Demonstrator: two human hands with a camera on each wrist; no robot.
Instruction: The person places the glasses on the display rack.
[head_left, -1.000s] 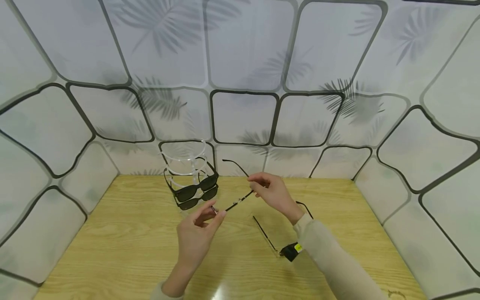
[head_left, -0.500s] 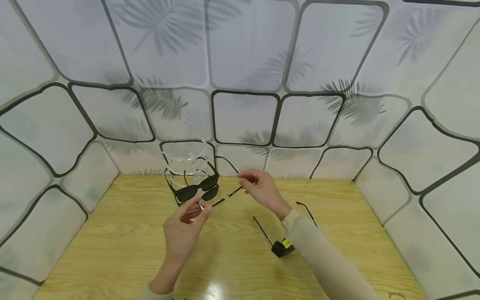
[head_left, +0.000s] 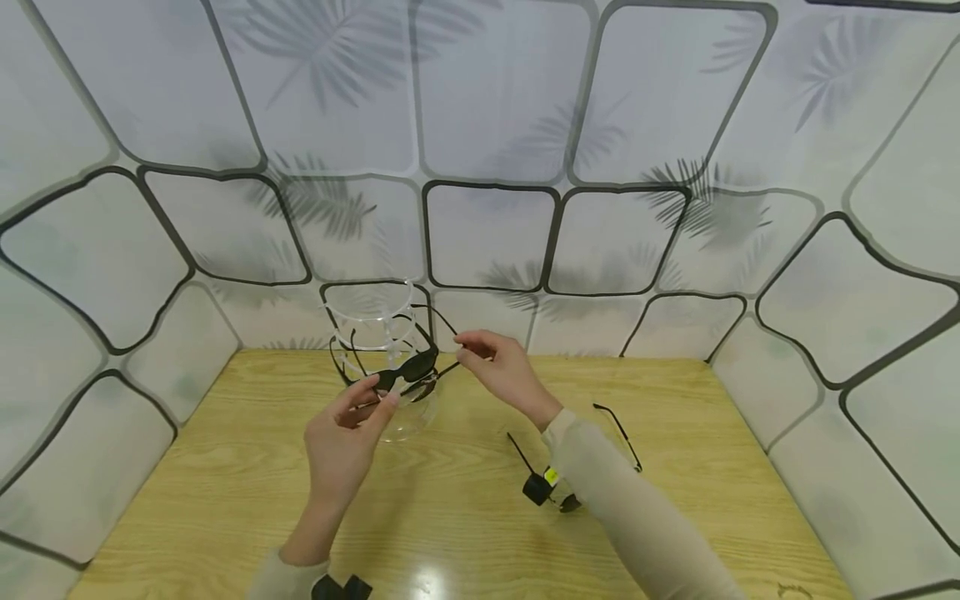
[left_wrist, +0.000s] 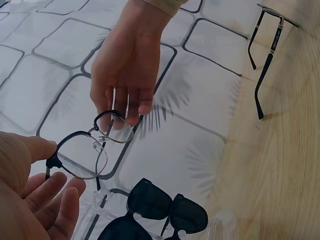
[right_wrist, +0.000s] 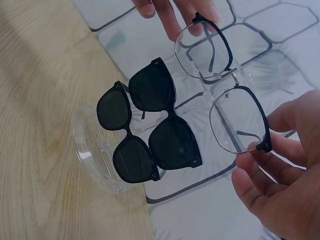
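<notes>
Both hands hold one pair of eyeglasses (right_wrist: 229, 45) with clear lenses and a black upper rim. My left hand (head_left: 341, 442) pinches one end near the hinge; my right hand (head_left: 506, 375) pinches the opposite end. The temples point away from me, toward the wall. Just behind the eyeglasses in the head view is a clear display stand (head_left: 387, 321). Upper black sunglasses (right_wrist: 172, 142) and lower black sunglasses (right_wrist: 132, 160) sit on it, one above the other. In the head view the left fingers and the eyeglasses partly cover them.
Another pair of glasses (left_wrist: 274, 42) lies on the wooden table (head_left: 465, 517) with its temples unfolded, partly behind the right sleeve in the head view. A patterned cloth wall (head_left: 487, 237) encloses the back and sides. A black wrist device (head_left: 536, 489) hangs by the right forearm.
Both hands have moved left with the eyeglasses, from the middle of the table to in front of the display stand. The sunglasses on the stand stay put.
</notes>
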